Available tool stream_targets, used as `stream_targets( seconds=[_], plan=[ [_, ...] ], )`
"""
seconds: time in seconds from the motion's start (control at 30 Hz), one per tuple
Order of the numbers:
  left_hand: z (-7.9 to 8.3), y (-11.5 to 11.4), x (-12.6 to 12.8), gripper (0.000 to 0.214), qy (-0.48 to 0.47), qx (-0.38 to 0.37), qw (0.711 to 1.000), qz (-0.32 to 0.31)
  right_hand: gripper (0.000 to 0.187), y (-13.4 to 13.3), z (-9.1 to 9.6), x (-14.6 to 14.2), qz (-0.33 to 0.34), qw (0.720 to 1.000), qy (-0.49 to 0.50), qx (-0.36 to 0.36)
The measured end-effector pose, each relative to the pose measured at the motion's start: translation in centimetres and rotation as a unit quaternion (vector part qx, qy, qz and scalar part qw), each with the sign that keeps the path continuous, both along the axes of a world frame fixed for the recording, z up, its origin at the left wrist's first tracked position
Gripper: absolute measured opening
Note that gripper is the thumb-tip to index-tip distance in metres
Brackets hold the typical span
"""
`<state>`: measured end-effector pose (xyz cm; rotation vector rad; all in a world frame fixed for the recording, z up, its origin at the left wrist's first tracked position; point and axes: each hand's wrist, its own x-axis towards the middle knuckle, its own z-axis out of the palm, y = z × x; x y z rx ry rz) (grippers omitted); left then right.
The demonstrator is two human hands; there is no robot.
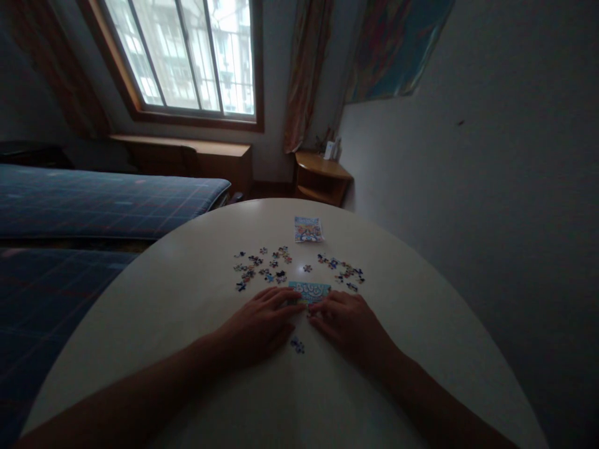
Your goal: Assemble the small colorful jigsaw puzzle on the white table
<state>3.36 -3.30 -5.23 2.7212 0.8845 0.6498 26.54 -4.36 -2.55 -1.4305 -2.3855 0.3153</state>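
Puzzle [311, 289]: joined part flat on the worktop [402, 287], between the hands.
Left hand [264, 319]: fingers loosely extended, gripping nothing visible, seemingly steadying its left edge.
Right hand [350, 317]: fingers curled at its lower right; cannot tell whether pinching.
Pieces [280, 274]: spread beyond, keeping most visible.

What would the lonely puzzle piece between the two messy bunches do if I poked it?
The lonely puzzle piece would probably slide, not roll: it lies flat on the smooth-looking table. It's likely light, being tiny compared with the left hand.
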Motion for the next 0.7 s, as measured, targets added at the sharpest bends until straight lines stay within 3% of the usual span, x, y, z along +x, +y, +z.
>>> stream_targets(
  seconds=[0.1,0.17,0.27,0.33,0.4,0.53,0.7],
  plan=[
    [0.3,0.2,0.0,0.046,-0.012,0.007,1.000,0.015,0.014,0.0,-0.2,0.2,0.007,1.000,-0.002,0.006],
    [0.9,0.5,-0.4,0.033,-0.016,0.011,0.998,0.059,0.014,0.0,-0.2,0.3,0.008,1.000,0.002,0.006],
    [2.3,1.0,-2.1,0.013,0.016,0.021,0.983,0.183,0.014,0.2,-0.2,0.4,0.021,1.000,0.016,0.000],
    [3.3,1.3,-3.5,0.014,0.066,0.005,0.956,0.287,0.015,0.3,-0.2,0.5,0.028,0.999,0.021,-0.006],
    [4.0,1.4,-4.7,0.018,0.110,-0.036,0.932,0.344,0.016,0.4,-0.1,0.6,0.029,0.999,0.020,-0.012],
    [4.6,1.5,-5.7,0.023,0.167,-0.102,0.903,0.383,0.017,0.4,0.0,0.8,0.028,0.999,0.026,-0.015],
    [4.5,2.0,-5.9,0.021,0.159,-0.152,0.900,0.376,0.016,0.4,0.1,1.0,0.027,0.999,0.034,-0.019]
  ],
)
